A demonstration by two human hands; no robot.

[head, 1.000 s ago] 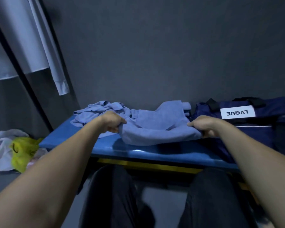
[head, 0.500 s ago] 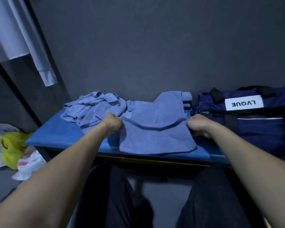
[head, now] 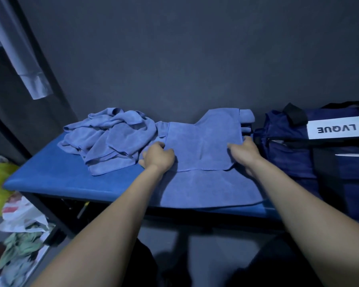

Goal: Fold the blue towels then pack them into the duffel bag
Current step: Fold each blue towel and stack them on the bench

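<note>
Both hands are on the towel (head: 197,146) spread across the blue desk (head: 50,172). The left hand (head: 159,157) curls its fingers round the left edge of the folded-over flap; the right hand (head: 244,151) pinches the right edge. Soft, light cloth, this: limp, it'll sag wherever it isn't held, so edges and corners look like the places to take it. Left of the left hand, a crumpled pile of towels (head: 110,137) waits. Beyond the right hand, folded ones (head: 247,121) sit stacked, and the duffel bag (head: 311,146) stands just right of that hand.
</note>
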